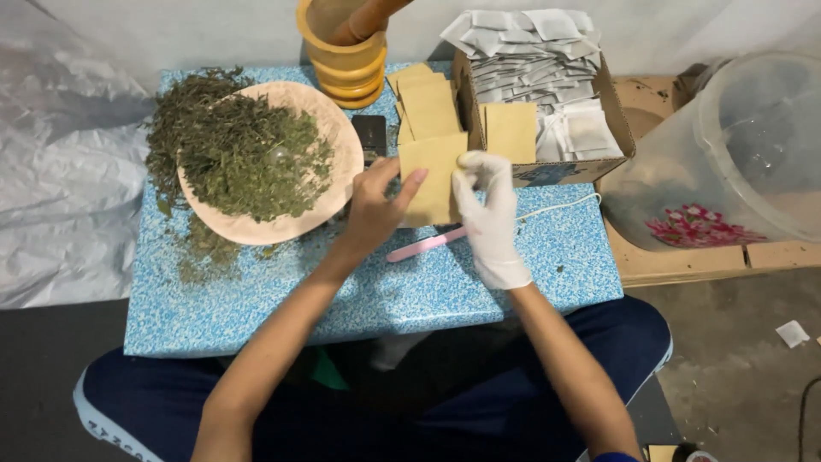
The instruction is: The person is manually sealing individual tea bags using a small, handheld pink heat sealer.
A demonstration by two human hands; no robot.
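Paper envelope (pixel 434 175), tan and flat, stood between my two hands above the blue speckled table (pixel 256 299). My bare left hand (pixel 375 210) gripped its left edge, thumb and fingers closed on the paper. My gloved right hand (pixel 489 214) pinched the upper right corner between thumb and forefinger, the other fingers loosely curled. It looked unfilled as far as I could tell. More tan envelopes (pixel 425 103) lay stacked just behind it, and a cardboard box (pixel 616 120) of white sachets (pixel 534 60) sat beside them. Dried green herbs (pixel 239 154) were heaped on a pale plate (pixel 338 137) to the left, so plenty seemed left. A pink tool (pixel 423 245) lay under my hands.
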